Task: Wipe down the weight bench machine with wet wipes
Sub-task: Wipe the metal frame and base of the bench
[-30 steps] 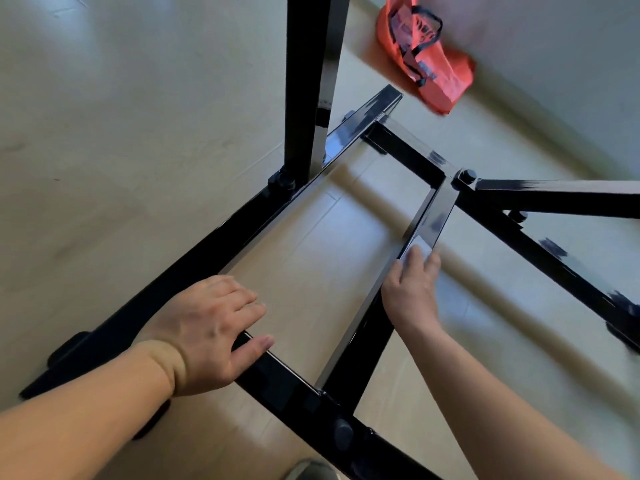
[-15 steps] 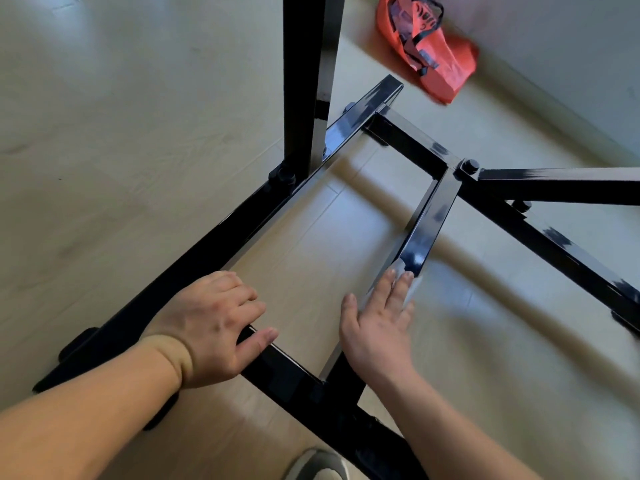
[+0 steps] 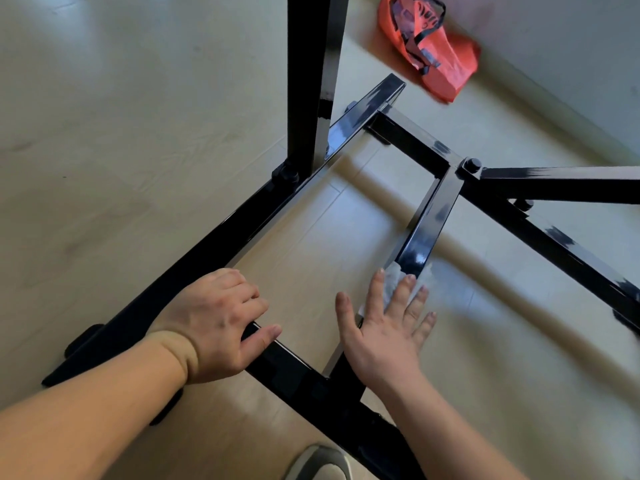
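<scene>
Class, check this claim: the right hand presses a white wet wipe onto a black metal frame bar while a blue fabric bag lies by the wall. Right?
Not quite. The head view shows an orange-red fabric bag by the wall, not a blue one. The right hand does press the white wet wipe onto the black metal frame bar.

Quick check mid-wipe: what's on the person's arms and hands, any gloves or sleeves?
No gloves: the left hand and right hand are bare. The left forearm and right forearm are bare too, with no sleeve showing up to the picture's edge. No watch, bracelet or ring is visible.
</scene>
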The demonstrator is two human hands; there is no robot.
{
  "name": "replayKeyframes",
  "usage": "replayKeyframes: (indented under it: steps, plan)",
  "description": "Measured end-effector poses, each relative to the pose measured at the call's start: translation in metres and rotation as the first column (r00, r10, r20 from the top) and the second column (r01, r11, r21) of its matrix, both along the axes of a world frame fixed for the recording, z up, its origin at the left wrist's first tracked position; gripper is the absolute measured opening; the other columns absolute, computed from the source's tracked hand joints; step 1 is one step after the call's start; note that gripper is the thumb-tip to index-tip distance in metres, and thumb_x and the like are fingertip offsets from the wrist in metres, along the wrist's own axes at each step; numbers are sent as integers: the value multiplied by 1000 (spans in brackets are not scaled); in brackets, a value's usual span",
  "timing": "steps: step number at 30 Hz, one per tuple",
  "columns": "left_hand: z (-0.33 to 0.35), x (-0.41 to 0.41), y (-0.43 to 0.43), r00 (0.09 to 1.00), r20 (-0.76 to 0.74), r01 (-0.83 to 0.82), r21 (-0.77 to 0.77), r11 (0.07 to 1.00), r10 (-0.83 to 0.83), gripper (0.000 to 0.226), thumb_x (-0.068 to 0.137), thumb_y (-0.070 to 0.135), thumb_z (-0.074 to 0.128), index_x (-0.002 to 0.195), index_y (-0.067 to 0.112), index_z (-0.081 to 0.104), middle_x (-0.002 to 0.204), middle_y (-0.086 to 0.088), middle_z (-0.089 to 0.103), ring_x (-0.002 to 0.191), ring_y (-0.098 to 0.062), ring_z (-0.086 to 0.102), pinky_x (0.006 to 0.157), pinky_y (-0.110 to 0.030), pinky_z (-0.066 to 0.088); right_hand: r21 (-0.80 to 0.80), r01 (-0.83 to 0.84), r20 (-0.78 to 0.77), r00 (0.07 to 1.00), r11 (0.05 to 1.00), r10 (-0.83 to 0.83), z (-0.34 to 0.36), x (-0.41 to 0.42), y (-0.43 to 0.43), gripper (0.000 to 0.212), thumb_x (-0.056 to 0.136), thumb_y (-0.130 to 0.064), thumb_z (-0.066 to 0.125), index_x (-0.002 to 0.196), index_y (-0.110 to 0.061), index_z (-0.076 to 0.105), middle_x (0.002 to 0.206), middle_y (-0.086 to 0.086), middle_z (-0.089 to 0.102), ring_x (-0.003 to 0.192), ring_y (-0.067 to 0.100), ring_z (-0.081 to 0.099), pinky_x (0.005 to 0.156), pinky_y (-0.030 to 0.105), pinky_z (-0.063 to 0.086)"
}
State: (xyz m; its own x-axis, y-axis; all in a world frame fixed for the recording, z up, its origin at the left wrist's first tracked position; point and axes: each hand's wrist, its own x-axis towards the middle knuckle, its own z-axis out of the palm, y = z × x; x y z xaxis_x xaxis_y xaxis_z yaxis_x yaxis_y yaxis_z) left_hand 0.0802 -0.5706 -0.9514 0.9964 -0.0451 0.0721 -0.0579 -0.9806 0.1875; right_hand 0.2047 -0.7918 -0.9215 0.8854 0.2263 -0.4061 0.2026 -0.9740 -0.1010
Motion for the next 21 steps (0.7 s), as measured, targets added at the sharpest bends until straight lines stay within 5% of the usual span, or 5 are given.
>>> replayKeyframes:
  steps: [7, 13, 16, 21]
  plan:
    - [-1, -1, 2, 1000, -20, -3, 4, 1000, 3, 58, 101, 60, 35, 100, 20, 77, 96, 2, 72, 94, -23, 63, 99, -41, 47, -142, 82, 86, 994, 986, -70, 4, 74, -11, 90, 86, -87, -2, 159, -39, -23, 170, 17, -17, 147, 37, -41, 112, 63, -31]
    - [-3, 0, 1, 1000, -10, -10, 3, 1000, 10, 60, 101, 61, 33, 97, 21, 77, 96, 2, 71, 94, -23, 63, 100, -42, 47, 238, 77, -58, 996, 968, -65, 0, 29, -8, 99, 92, -81, 26, 161, -27, -22, 161, 8, -43, 153, 28, -31, 127, 42, -11]
    - [-3, 0, 1, 999, -32, -4, 14, 1000, 5, 62, 102, 62, 30, 98, 22, 77, 97, 2, 71, 95, -23, 63, 101, -42, 46, 210, 68, -80, 995, 975, -52, -2, 15, 0, 101, 93, -81, 24, 159, -23, -27, 158, 3, -48, 152, 31, -33, 126, 44, -13]
    - [-3, 0, 1, 999, -52, -5, 14, 1000, 6, 63, 102, 62, 29, 98, 22, 77, 97, 3, 71, 95, -22, 63, 101, -42, 46, 171, 48, 68, 996, 984, -61, -8, 63, 0, 104, 97, -76, 28, 162, -9, -17, 164, 20, -34, 158, 37, -15, 129, 43, -1]
